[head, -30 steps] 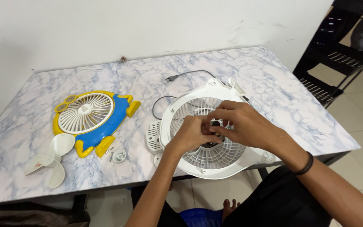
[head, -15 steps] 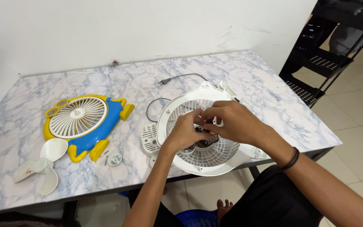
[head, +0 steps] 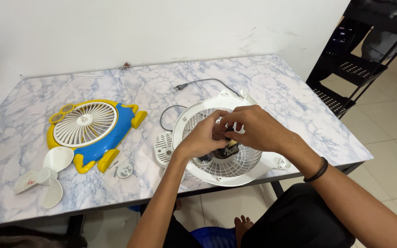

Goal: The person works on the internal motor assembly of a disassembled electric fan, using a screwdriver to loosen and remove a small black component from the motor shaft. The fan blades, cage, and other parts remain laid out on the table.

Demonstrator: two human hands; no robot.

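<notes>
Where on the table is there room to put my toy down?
Bare marble lies along the wall behind the blue fan cover, and right of the cord. It's crowded around the white housing and both hands.

The left hand point(head: 201, 140) and right hand point(head: 253, 128) cover the centre of the white fan housing point(head: 221, 138). The small dark part point(head: 228, 148) beneath the fingers shows only in part; its kind cannot be told. Whether either hand grips it cannot be told. The grey cable point(head: 203, 82) passes behind the housing, its far end hidden. The small round part point(head: 125, 171) and screws point(head: 115, 171) left of centre are too small to identify. The black rack point(head: 354, 64), upper right, is cut off by the frame edge. The surface point(head: 272, 82) ends past the left edge.
</notes>
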